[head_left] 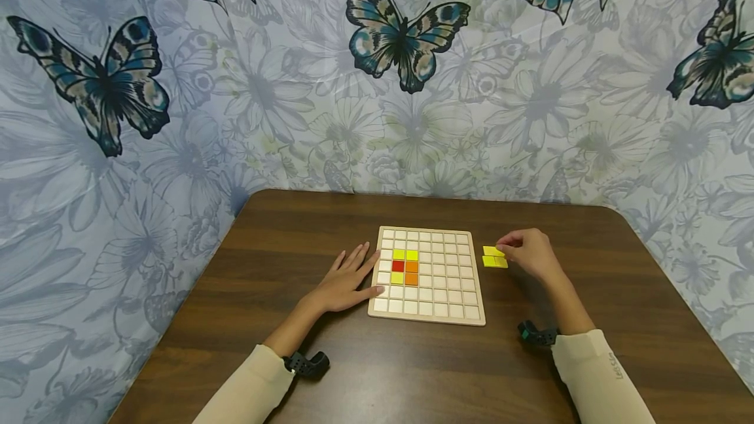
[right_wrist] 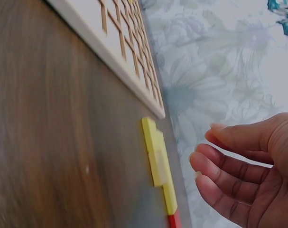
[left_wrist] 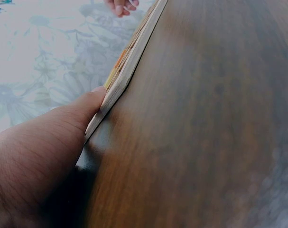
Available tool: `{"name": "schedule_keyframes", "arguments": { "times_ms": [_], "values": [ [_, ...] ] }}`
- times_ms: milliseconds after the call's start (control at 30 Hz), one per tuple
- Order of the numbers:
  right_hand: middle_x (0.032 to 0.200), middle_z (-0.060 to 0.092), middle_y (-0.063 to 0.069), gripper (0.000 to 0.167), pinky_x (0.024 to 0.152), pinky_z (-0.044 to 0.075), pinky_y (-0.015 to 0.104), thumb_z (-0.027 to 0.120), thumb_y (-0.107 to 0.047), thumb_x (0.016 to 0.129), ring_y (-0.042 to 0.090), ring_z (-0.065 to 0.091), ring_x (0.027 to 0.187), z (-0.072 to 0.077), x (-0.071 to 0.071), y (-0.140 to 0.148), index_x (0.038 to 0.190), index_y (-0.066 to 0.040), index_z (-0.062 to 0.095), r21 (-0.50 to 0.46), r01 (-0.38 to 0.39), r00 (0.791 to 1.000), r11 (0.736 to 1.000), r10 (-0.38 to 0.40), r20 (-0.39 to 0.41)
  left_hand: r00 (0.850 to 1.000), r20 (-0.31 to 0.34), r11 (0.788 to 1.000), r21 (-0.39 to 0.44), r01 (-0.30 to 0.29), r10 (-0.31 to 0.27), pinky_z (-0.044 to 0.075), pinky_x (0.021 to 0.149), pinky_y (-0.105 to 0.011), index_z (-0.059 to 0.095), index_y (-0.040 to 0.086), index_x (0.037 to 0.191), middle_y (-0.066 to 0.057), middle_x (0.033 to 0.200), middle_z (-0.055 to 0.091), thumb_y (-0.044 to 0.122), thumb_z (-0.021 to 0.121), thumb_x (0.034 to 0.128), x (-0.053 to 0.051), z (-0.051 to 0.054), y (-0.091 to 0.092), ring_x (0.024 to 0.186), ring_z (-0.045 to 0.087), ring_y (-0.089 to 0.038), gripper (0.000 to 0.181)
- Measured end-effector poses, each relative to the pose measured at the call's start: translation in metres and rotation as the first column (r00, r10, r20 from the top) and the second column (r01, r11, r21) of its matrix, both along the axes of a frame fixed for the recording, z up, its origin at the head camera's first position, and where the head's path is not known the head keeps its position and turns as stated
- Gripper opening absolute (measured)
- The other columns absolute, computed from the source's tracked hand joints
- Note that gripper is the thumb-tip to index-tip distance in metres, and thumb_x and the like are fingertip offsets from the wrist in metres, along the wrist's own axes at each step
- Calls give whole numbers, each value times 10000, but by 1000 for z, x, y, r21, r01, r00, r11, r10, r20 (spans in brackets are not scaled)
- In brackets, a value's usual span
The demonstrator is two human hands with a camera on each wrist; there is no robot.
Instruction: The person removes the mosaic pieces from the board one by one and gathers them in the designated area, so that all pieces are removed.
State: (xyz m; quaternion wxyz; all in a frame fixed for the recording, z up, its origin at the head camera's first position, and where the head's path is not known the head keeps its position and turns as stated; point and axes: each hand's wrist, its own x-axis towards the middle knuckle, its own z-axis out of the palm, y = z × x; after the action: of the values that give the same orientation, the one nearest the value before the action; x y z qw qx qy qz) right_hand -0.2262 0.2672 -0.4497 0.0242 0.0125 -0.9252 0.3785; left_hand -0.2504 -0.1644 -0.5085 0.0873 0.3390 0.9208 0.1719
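A square wooden grid board point(head_left: 430, 320) lies flat on the table. Several colored tiles sit in its left part: yellow tiles point(head_left: 406, 255), a red tile point(head_left: 398, 266) and orange tiles point(head_left: 412, 273). At its left edge my left hand point(head_left: 346, 283) lies with fingers extended, the thumb touching the rim. To the right of the board are loose yellow tiles point(head_left: 495, 262). Over their right side hovers my right hand point(head_left: 528, 252), its fingers loosely bent. Between its fingertips no tile shows in the right wrist view, where a red tile point(right_wrist: 173, 221) adjoins the yellow ones.
A brown wood-grain table point(head_left: 424, 371) carries everything, its far edge close to a cloth backdrop point(head_left: 265, 90) printed with flowers and butterflies. Dark bands point(head_left: 306, 365) circle both wrists.
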Motion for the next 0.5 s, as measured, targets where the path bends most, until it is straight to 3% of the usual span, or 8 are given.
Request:
{"name": "schedule_keyframes", "arguments": {
  "times_ms": [233,500],
  "values": [
    [862,741,169,162,578,498,335,710,-137,967,321,700,751,6,2,-19,999,8,776,5,-30,999,1000,31,-16,1000,-3,1000,1,3,-3,-16,1217,-578,92,176,1649,-141,1697,28,639,437,1013,0,1,1,1567,16,-291,859],
    [870,749,163,143,560,514,300,733,-108,943,324,709,726,-1,2,-44,990,18,783,-14,-114,993,993,114,-14,1000,-11,1000,-7,2,-2,-10,1218,-579,94,180,1650,-139,1698,31,648,432,1011,1,0,0,1567,15,-286,861]
  ]
}}
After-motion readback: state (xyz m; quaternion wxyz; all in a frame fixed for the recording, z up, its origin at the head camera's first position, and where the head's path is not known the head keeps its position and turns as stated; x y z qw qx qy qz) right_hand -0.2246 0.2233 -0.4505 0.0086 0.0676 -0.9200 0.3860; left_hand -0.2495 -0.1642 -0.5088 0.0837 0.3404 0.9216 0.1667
